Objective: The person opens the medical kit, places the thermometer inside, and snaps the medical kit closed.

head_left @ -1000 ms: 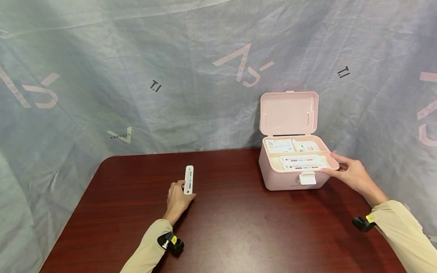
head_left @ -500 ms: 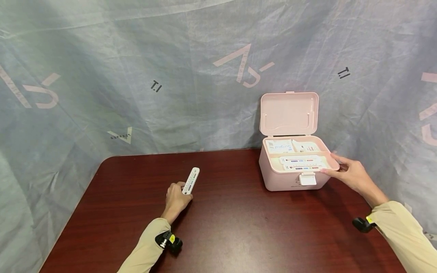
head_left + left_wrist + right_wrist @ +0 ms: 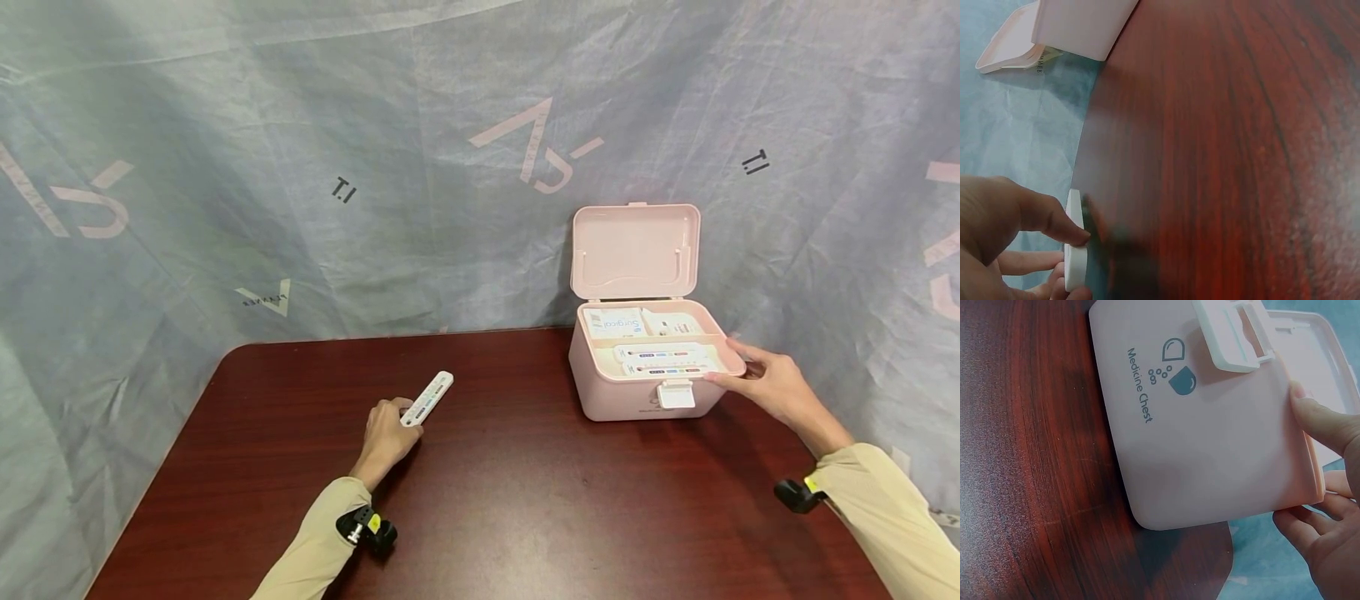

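Observation:
My left hand [image 3: 388, 435] pinches one end of a flat white thermometer [image 3: 427, 398] with printed scale marks. The other end points away to the upper right. Seen edge-on in the left wrist view, the thermometer [image 3: 1076, 262] sits between thumb and fingers. On the right stands a pink medicine chest [image 3: 637, 400] with its lid [image 3: 636, 250] raised. My right hand [image 3: 776, 383] grips the chest's right side, thumb at the front rim and fingers round the side. More white thermometers [image 3: 660, 353] lie in the chest's front compartment.
A divider splits the chest; behind it are a packet marked "Surgical" [image 3: 615, 322] and another white packet [image 3: 672, 323]. A white latch [image 3: 677, 394] hangs at the front. The dark red wooden table [image 3: 525, 500] meets a grey-blue cloth [image 3: 420, 208] at the back.
The thermometer in my left hand has swung from nearly straight ahead to slanting right. That hand has shifted slightly left. My right hand and the chest have stayed in place.

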`<move>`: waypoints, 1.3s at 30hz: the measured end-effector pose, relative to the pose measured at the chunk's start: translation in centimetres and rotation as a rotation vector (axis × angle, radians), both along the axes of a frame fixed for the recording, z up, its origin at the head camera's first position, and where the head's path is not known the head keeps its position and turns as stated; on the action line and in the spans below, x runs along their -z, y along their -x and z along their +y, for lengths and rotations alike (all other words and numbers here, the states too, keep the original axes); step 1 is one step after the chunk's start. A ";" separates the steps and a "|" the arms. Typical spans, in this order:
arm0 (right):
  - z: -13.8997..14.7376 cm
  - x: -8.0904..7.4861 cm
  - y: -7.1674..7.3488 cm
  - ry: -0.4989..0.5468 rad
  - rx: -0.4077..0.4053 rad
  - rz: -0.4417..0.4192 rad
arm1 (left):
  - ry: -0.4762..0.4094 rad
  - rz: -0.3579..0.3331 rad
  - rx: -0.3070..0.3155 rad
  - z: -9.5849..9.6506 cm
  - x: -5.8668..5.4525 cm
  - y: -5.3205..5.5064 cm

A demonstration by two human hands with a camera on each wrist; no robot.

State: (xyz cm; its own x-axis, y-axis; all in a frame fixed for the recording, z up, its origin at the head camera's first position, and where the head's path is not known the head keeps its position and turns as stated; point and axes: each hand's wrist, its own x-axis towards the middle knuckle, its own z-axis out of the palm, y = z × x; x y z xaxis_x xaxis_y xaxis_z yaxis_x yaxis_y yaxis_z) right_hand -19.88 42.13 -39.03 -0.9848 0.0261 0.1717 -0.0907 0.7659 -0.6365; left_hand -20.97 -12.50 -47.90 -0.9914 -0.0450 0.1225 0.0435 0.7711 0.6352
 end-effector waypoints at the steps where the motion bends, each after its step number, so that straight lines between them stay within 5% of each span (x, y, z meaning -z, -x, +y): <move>1: 0.0 0.0 0.0 0.001 -0.002 -0.001 | -0.003 0.002 0.013 0.0 0.0 0.0; 24: 0.2 0.2 0.1 0.021 -0.013 -0.001 | -0.068 -0.050 0.126 1.1 -1.4 0.1; 39: 0.3 0.6 0.2 0.021 -0.014 0.021 | -0.080 -0.016 0.167 2.4 -2.0 -0.2</move>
